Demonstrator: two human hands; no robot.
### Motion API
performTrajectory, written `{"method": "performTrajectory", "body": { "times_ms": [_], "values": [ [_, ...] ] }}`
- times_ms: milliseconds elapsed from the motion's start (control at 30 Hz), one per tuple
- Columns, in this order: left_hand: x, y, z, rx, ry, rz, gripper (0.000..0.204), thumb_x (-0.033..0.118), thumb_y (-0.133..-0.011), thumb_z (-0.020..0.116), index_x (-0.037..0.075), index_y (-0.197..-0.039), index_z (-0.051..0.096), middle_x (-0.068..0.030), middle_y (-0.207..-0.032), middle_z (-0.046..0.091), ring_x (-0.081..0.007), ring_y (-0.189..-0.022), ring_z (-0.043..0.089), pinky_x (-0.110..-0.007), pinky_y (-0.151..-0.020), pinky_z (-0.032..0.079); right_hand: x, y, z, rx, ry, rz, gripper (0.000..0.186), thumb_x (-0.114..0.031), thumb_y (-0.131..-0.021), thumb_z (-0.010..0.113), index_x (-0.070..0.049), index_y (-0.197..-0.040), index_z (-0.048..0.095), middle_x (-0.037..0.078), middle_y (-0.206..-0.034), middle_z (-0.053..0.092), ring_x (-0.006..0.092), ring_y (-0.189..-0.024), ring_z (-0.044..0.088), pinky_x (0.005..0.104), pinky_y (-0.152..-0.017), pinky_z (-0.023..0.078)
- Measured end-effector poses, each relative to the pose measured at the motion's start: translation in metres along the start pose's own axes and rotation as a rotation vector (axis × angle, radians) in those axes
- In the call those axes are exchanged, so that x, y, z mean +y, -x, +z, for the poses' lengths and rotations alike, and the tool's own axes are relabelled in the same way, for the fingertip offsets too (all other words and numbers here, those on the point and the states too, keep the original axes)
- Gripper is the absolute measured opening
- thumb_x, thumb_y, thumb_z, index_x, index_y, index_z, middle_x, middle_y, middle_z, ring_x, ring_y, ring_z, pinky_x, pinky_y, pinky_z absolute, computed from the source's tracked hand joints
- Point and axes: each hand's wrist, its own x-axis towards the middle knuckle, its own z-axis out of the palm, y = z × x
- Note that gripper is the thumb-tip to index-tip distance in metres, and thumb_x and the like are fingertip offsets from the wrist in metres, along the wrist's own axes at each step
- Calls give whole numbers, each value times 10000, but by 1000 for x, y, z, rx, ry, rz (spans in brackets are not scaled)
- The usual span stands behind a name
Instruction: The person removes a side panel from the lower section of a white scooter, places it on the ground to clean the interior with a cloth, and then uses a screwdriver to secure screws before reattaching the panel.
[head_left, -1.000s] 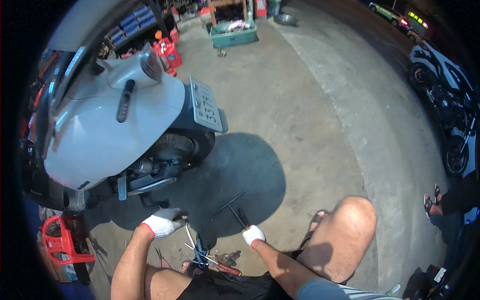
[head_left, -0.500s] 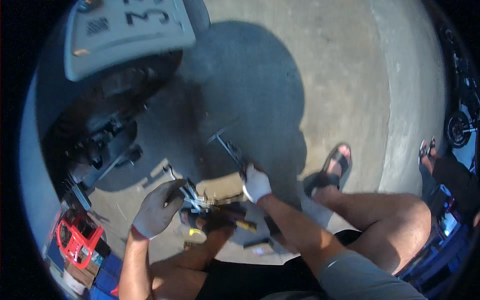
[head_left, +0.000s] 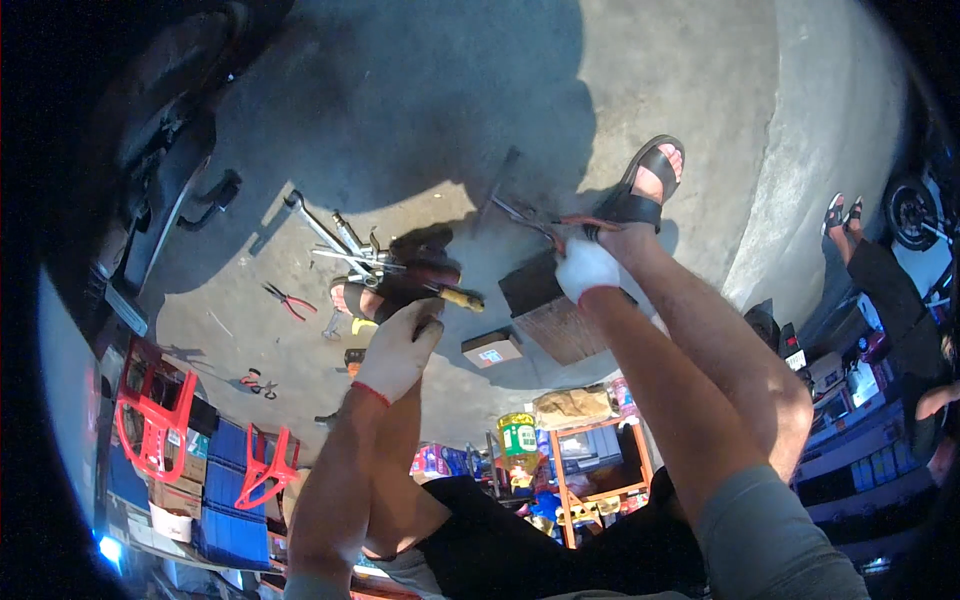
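Observation:
My right hand, in a white glove with a red cuff, is closed around red-handled pliers. Their slim metal end points up and left over the floor, partly blurred. My left hand, gloved too, is held above my left foot with its fingers curled together; nothing shows in them. Just beyond its fingertips is a yellow-handled tool. Several metal wrenches lie in a heap by that foot. Another pair of red-handled pliers rests on the concrete to their left.
Dark motorbike parts stand at the left. A dark box and a small carton sit between my feet. Red plastic stools, blue crates and an orange rack are behind. At the right edge another person stands near a wheel.
The view has tilted back toward my body, so the licence plate is gone and the shelves show. My right hand has moved over to my right foot, still holding the tool. My left hand has moved right.

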Motion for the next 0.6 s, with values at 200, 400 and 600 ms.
{"method": "performTrajectory", "body": {
  "times_ms": [200,400,600],
  "values": [
    [-23,-1,16,59,-3,-8,348,146,-920,557,-18,-1225,598,-147,-1134,678,-230,-1081,628,-320,-951,465,18,17,35,43,101,145,373,-399,-937,544,-66,-1064,655,200,-957,712,378,-888,700,490,-779,551],
    [-11,3,18,123,44,-35,369,182,-939,565,-26,-1243,591,-161,-1160,673,-235,-1128,618,-322,-972,455,28,4,46,-89,-10,191,550,-528,-963,463,-56,-946,744,196,-1022,712,370,-948,696,464,-822,546],
    [-31,23,64,196,265,-65,361,119,-946,571,-18,-1280,568,-76,-1006,659,-142,-848,606,-281,-772,493,-9,32,42,-168,-152,209,362,-359,-931,527,-80,-1011,743,190,-1066,705,373,-1037,667,471,-869,534]
  ]
}}
